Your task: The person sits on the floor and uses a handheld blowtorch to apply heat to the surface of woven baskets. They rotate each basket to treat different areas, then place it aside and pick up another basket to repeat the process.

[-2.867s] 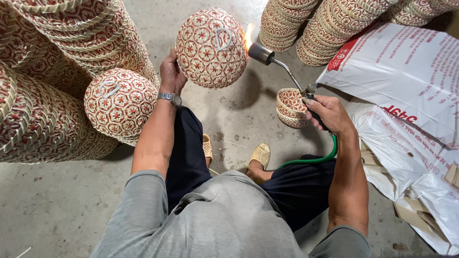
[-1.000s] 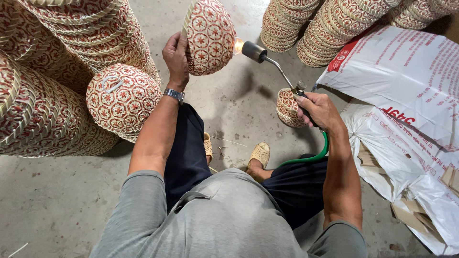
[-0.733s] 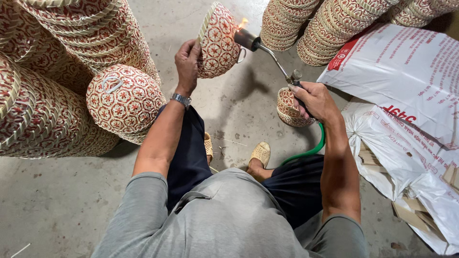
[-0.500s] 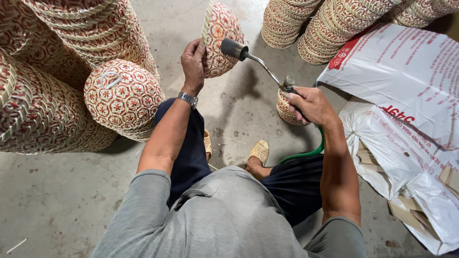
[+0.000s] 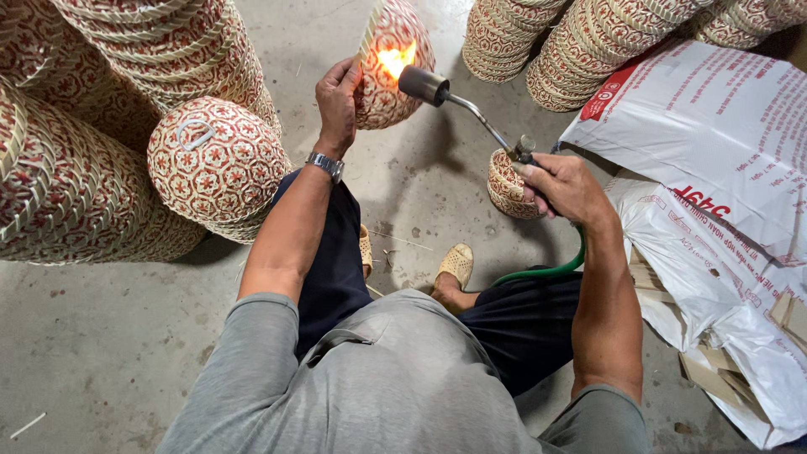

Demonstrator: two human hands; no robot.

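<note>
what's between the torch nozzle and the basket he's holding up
Only a small orange flame, running from the torch nozzle onto the woven basket in the left hand, per the head view.

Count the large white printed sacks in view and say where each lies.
2. One white sack lies at upper right beside the basket stacks; the second sack lies below it, by the right forearm. More may be hidden beyond the frame's edge.

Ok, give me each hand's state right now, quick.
Left hand: closed on the rim of the woven basket, holding it up.
Right hand: closed around the gas torch, flame on the basket.
</note>
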